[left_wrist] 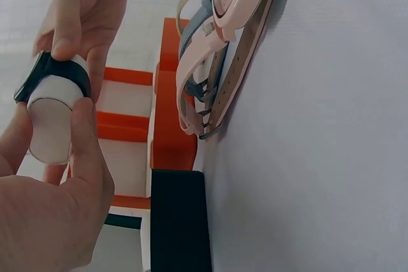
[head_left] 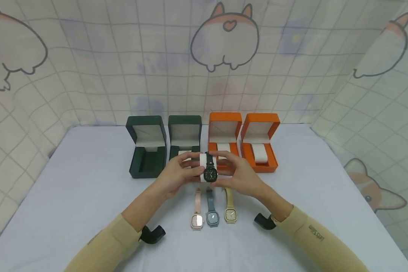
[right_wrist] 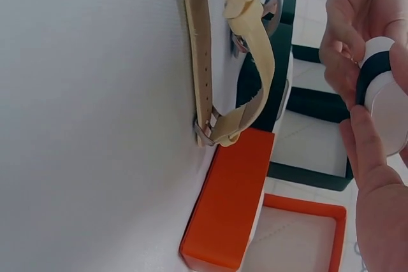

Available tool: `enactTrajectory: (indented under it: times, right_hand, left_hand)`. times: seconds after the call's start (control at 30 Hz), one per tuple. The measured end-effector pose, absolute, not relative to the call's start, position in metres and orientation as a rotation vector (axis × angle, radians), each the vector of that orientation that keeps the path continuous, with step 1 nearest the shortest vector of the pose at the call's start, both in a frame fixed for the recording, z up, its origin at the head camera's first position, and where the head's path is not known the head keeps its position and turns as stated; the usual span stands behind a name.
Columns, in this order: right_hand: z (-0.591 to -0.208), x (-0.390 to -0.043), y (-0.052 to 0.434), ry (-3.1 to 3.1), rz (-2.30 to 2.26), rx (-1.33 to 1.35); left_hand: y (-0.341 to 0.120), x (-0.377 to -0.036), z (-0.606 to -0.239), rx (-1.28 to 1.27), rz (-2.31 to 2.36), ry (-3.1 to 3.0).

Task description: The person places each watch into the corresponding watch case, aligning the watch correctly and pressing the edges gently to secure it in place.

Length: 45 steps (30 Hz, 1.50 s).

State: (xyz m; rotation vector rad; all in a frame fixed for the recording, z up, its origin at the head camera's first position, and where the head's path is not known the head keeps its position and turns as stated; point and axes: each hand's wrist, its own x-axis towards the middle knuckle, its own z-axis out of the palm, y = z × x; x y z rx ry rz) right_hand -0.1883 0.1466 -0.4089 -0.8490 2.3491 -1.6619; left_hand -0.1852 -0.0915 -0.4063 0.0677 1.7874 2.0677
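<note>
Well, from the head view, a short line of dark lettering (head_left: 316, 233) ran along my right sleeve (head_left: 326, 247), upside down and too blurred to read surely, and a fainter mark sat on my left sleeve (head_left: 105, 243). Whatever was printed on the dial of the dark watch (head_left: 210, 174) was too small to make out. Both forearms angled inward and forward, so that my left hand (head_left: 178, 173) and right hand (head_left: 239, 173) met over the white table (head_left: 88, 181), fingers curled round opposite ends of the white cushion (head_left: 203, 178) that wore the watch, dial towards me. Beyond stood two open green boxes (head_left: 144, 120) and two open orange boxes (head_left: 225, 116); nearer me lay a pink watch (head_left: 197, 221), a blue watch (head_left: 212, 218) and a yellow watch (head_left: 230, 215). Seen from the left wrist, my left thumb and fingers gripped the cushion's near end, while my right thumb pressed by the dark strap (left_wrist: 69, 73); the pink watch's dial was too cut off to read. Seen from the right wrist, my right fingers lay along the cushion beside the strap, my left hand closing on its far end, with the yellow watch's buckle (right_wrist: 205, 133) near an orange box.
</note>
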Motion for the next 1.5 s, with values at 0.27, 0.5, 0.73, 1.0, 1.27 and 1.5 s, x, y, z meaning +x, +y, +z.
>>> enactTrajectory:
  times: [0.27,0.5,0.73,1.0,1.27,1.5]
  right_hand:
    - [-0.4092,-0.1857,0.1451,2.311,-1.680,-0.905]
    - [-0.4112,-0.1851,0.1455,2.327,-1.700,-1.007]
    - [-0.4111,-0.1870,0.1430,2.366,-1.689,-1.034]
    - [-0.4103,-0.1870,0.1415,2.410,-1.689,-1.074]
    - [-0.4120,-0.1872,0.1426,2.484,-1.656,-1.105]
    - [-0.4139,-0.1881,0.1401,2.567,-1.612,-1.128]
  left_hand:
    - [-0.0942,-0.1822,-0.4107,0.075,2.082,1.738]
    - [-0.0947,-0.1816,-0.4099,0.068,2.111,1.727]
    - [-0.0951,-0.1823,-0.4079,0.081,2.109,1.749]
    - [-0.0938,-0.1844,-0.4062,0.107,2.115,1.764]
    - [-0.0904,-0.1842,-0.4049,0.089,2.123,1.773]
    - [-0.0904,-0.1823,-0.4035,0.086,2.138,1.776]
